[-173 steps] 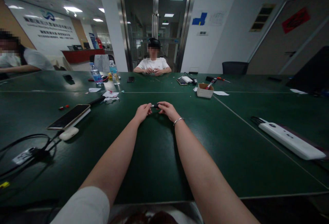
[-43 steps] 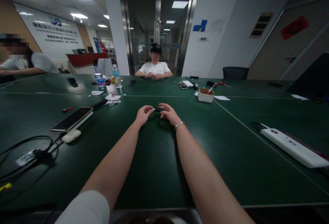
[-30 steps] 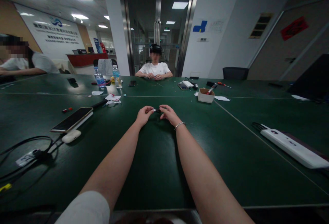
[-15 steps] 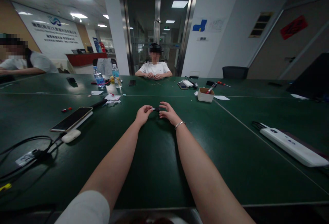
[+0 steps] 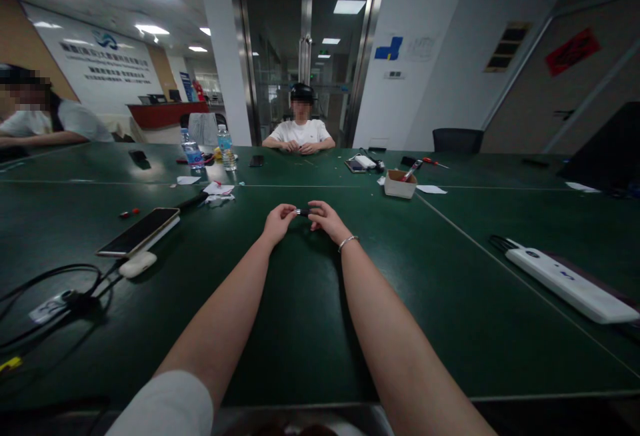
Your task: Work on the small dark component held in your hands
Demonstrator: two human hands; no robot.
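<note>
A small black-and-silver cylinder [image 5: 303, 213] lies level between my two hands, just above the green table [image 5: 305, 303]. Its exact kind is too small to make out. My left hand [image 5: 280, 223] pinches the silver end between thumb and fingertips. On the black end, the thumb and fingers of my right hand [image 5: 327, 220] are closed, with the other fingers loosely curled. My fingers hide both tips of the cylinder.
To the left lie a phone [image 5: 140, 231], a white earphone case [image 5: 138, 265] and black cables [image 5: 75, 299]. A small box [image 5: 400, 185] stands ahead right; a white power bank [image 5: 570, 283] lies right. Bottles [image 5: 226, 149] stand farther back. A person [image 5: 300, 133] sits opposite.
My right hand's fingers have closed from a spread pose onto the black end of the cylinder. My left hand has stayed in place with its pinch.
</note>
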